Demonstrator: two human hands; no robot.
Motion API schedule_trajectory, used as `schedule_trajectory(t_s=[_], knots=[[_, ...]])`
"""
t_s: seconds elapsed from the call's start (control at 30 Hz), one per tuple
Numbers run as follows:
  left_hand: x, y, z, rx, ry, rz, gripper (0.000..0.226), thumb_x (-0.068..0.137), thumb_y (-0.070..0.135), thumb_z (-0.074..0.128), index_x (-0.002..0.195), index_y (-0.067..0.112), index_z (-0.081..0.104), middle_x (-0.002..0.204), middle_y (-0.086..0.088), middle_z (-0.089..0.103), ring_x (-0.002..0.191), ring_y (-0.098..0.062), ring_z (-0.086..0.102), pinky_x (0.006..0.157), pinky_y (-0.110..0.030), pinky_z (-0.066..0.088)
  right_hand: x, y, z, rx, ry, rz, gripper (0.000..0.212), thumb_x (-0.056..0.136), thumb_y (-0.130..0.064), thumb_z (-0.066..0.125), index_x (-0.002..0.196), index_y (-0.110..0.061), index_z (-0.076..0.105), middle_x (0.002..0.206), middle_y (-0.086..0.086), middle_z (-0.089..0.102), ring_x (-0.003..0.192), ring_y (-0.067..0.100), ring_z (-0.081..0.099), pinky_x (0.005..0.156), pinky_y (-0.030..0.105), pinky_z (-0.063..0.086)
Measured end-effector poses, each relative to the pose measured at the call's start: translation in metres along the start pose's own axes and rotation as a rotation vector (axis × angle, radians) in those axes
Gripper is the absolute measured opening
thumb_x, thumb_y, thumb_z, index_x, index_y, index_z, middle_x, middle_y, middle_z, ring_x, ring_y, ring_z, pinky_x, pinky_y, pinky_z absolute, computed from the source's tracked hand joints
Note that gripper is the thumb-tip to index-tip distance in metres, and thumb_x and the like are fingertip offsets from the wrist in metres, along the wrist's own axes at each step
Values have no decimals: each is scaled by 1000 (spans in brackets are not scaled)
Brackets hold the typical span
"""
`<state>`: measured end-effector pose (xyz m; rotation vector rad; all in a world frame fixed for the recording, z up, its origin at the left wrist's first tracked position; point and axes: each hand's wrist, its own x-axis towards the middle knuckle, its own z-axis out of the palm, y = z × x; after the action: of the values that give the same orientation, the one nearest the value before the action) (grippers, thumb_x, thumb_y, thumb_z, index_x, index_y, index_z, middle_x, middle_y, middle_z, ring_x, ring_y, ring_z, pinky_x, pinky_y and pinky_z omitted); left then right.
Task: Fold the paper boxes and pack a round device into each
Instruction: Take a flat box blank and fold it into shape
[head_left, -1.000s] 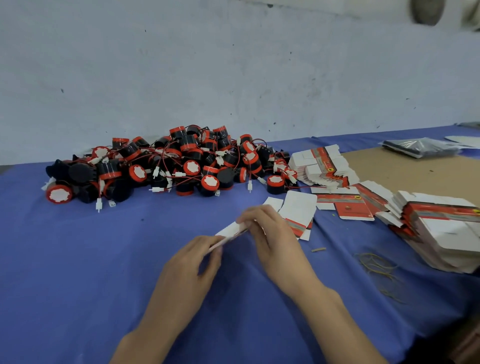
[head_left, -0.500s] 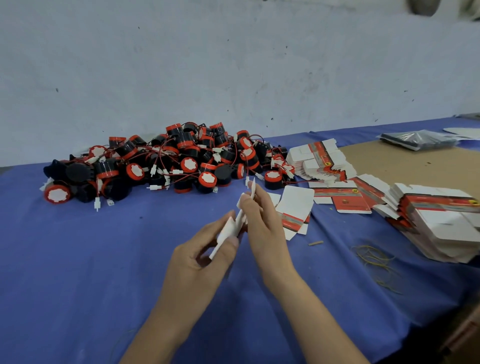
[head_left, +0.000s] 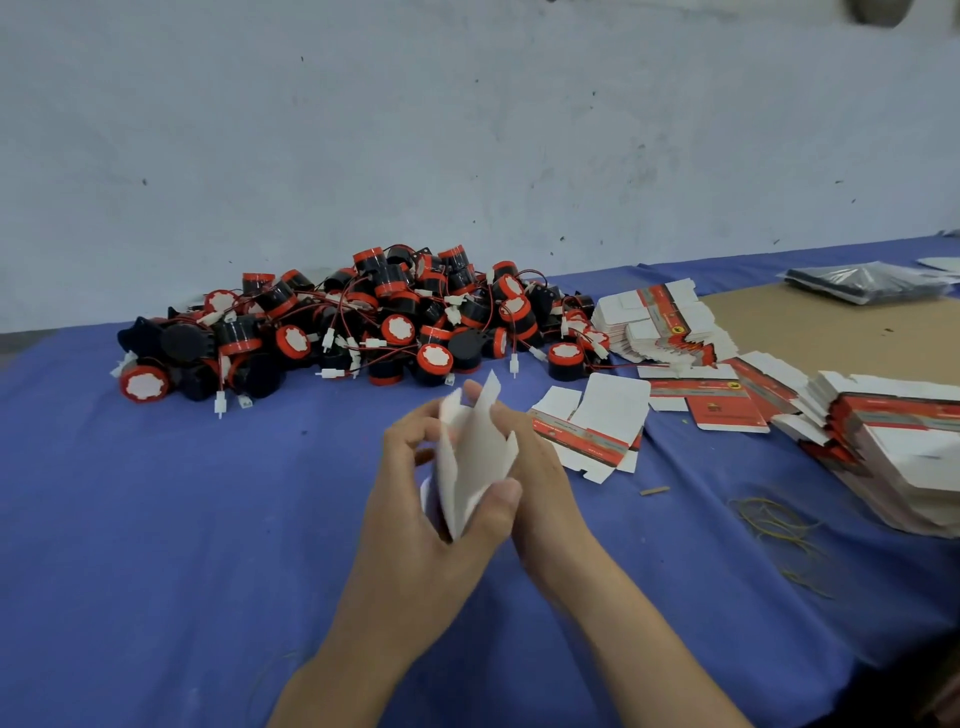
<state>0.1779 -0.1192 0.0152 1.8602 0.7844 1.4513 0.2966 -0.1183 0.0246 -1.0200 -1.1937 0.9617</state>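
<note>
At centre, left hand (head_left: 415, 525) and right hand (head_left: 545, 483) grip a box (head_left: 475, 457) (perhaps open).

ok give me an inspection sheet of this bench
surface: blue cloth over the table, brown cardboard sheet at right
job's things: half-opened paper box held above the cloth; pile of black-and-red round devices at the back; flat box blanks, one loose, others stacked at right
clutter: yellowish rubber bands, small tan sliver, plastic-wrapped dark pack far right
grippers: left hand and right hand both grip the paper box
cables: thin red leads with white plugs tangled through the pile
surroundings: scuffed pale wall behind
</note>
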Motion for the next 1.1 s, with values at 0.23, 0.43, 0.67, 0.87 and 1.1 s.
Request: schedule_trajectory(t_s=[0.23, 0.43, 0.67, 0.87, 1.1], knots=[[18, -4, -18, -212, 197, -184, 52, 68, 67, 62, 111, 42, 48, 103, 24, 65, 93, 0, 66, 69, -11, 52, -14, 9, 22, -25, -120, -99, 57, 89, -83, 28, 141, -63, 38, 143, -21, 53, 130, 4, 54, 100, 34, 53], [18, 1, -21, -241, 170, -188, 78, 72, 87, 48, 132, 38, 52, 116, 15, 68, 103, -6, 68, 73, -16, 55, -17, 16, 26, -250, -7, -320, 57, 97, -72, 34, 148, -46, 32, 151, -20, 39, 140, 16, 42, 111, 43, 42], [14, 5, -20, -296, 143, -206, 74, 75, 76, 45, 140, 39, 50, 121, 15, 69, 108, -8, 68, 77, -17, 55, -13, 11, 33, -283, 157, -402, 38, 97, -69, 39, 121, -43, 51, 132, -19, 55, 127, 21, 53, 98, 42, 50], [16, 4, -22, -337, 145, -246, 68, 83, 71, 45, 142, 38, 49, 120, 19, 68, 108, -8, 68, 77, -18, 56, -13, 11, 38, -304, 178, -438, 36, 97, -69, 35, 109, -39, 54, 126, -19, 55, 122, 22, 55, 94, 42, 50], [13, 6, -23, -344, 82, -263, 65, 75, 77, 46, 135, 53, 46, 118, 14, 70, 106, -11, 70, 80, -24, 59, -12, 9, 39, -296, 155, -343, 42, 91, -79, 28, 98, -46, 53, 132, -22, 46, 121, 5, 54, 86, 10, 43]])
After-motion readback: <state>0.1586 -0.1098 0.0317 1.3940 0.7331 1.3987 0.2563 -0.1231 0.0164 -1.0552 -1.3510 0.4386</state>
